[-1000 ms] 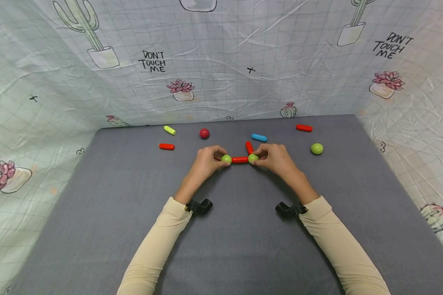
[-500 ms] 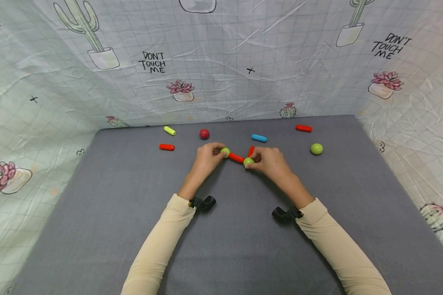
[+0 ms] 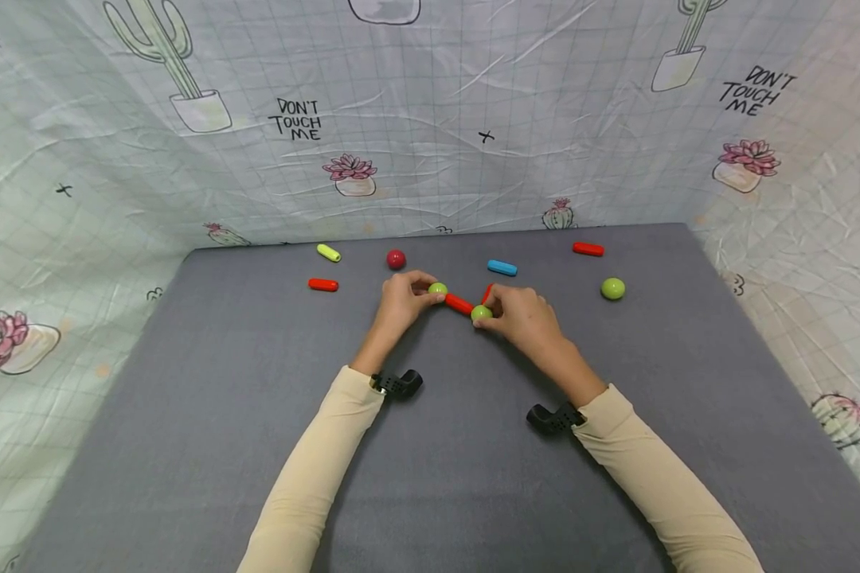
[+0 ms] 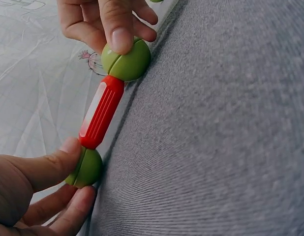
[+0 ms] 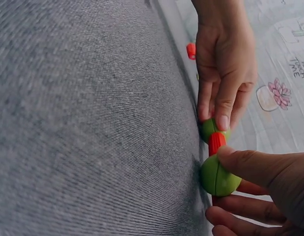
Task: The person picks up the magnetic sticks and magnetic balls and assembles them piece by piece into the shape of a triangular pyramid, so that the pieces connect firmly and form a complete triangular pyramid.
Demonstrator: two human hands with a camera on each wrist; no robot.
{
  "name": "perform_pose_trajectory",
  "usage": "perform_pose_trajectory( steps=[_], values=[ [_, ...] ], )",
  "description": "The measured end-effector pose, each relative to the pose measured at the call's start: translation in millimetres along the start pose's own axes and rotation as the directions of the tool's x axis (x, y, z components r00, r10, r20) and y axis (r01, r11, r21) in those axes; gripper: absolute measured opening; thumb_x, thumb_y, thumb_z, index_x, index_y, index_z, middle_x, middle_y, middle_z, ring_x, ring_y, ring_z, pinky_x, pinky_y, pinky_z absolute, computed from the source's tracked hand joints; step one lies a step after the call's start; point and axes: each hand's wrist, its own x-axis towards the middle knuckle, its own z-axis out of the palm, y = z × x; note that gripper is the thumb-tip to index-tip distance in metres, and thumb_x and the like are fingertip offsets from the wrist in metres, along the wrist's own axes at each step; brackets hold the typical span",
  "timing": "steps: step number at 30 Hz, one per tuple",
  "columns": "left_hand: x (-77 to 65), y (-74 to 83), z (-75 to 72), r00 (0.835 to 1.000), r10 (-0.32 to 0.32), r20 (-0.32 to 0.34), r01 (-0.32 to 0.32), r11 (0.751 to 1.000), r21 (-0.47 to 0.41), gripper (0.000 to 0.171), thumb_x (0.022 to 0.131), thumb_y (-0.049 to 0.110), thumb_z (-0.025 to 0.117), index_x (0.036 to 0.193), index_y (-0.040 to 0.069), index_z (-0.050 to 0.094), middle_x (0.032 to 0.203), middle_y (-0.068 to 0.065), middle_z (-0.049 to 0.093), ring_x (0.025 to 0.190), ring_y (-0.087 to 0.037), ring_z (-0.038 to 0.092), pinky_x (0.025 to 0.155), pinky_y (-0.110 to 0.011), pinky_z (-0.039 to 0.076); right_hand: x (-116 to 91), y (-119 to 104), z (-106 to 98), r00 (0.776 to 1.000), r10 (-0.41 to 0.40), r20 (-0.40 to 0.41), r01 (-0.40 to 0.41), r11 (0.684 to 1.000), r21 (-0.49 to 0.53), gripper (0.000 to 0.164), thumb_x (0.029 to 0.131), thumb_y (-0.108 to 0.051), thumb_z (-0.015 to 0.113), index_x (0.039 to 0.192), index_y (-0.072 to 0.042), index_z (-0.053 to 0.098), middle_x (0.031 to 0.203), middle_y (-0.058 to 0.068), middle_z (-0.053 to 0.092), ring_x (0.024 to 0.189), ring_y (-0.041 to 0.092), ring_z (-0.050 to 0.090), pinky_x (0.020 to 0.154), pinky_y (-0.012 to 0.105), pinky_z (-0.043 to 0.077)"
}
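My left hand pinches a green ball between thumb and fingers. A grooved red rod joins it to a second green ball, which my right hand pinches. In the head view the joined piece slants down to the right at the middle of the table. Another red rod points away from the right ball, partly hidden behind the right fingers. From the right wrist, the near ball shows a seam line, with the right thumb on its upper side.
Beyond the hands lie a blue rod, a dark red ball, a yellow-green rod and a red rod. To the right are another red rod and a loose green ball. A printed cloth hangs behind the grey table.
The joined piece has turned from level to slanting: its left end moved away from me, its right end slightly nearer and left. Both hands kept hold of their green balls.
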Motion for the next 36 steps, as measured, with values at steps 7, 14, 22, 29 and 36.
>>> perform_pose_trajectory(
  steps=[7,14,22,29,36],
  values=[
    [1.9,-1.4,-2.8,0.999,0.022,0.023,-0.022,1.0,-0.013,0.03,0.084,0.01,0.084,0.111,0.0,0.076,0.107,-0.016,0.076,0.099,-0.026,0.073,0.087,-0.037,0.058,0.6,7.1,-3.8,0.998,-0.05,0.04,0.049,0.999,0.015,0.031,0.085,-0.033,0.085,0.104,-0.013,0.071,0.103,0.004,0.076,0.087,0.02,0.069,0.073,0.04,0.056],
    [4.3,-2.4,-4.3,0.998,0.02,0.053,-0.02,1.0,-0.003,0.03,0.085,0.012,0.083,0.113,0.001,0.077,0.108,-0.015,0.076,0.097,-0.027,0.073,0.085,-0.036,0.058,1.6,21.8,-17.7,0.996,-0.069,0.056,0.065,0.995,0.073,0.029,0.088,-0.024,0.082,0.111,-0.009,0.074,0.109,0.008,0.074,0.095,0.023,0.073,0.078,0.042,0.058],
    [5.9,-4.4,-5.4,0.997,0.014,0.079,-0.014,1.0,0.0,0.031,0.086,0.011,0.082,0.115,0.002,0.077,0.11,-0.015,0.076,0.099,-0.027,0.073,0.085,-0.036,0.057,5.6,43.6,-26.1,0.997,-0.071,-0.025,0.073,0.993,0.094,0.022,0.093,-0.008,0.075,0.115,-0.005,0.074,0.113,0.012,0.073,0.096,0.027,0.072,0.078,0.043,0.059],
    [7.8,-5.5,-7.7,0.995,0.025,0.102,-0.026,1.0,0.015,0.031,0.086,0.009,0.082,0.115,0.001,0.077,0.111,-0.016,0.075,0.102,-0.027,0.072,0.088,-0.037,0.057,11.3,56.6,-29.0,0.993,-0.094,-0.071,0.099,0.992,0.079,0.021,0.093,-0.006,0.074,0.114,-0.004,0.074,0.113,0.015,0.073,0.096,0.03,0.072,0.08,0.046,0.058],
    [11.1,-5.6,-10.3,0.989,0.035,0.14,-0.042,0.998,0.046,0.031,0.086,0.01,0.081,0.116,0.001,0.076,0.113,-0.016,0.075,0.104,-0.028,0.072,0.089,-0.038,0.056,24.6,67.6,-30.0,0.992,-0.115,-0.045,0.119,0.987,0.111,0.022,0.095,-0.008,0.073,0.116,-0.002,0.072,0.114,0.016,0.073,0.099,0.032,0.071,0.085,0.047,0.058]
  ],
)
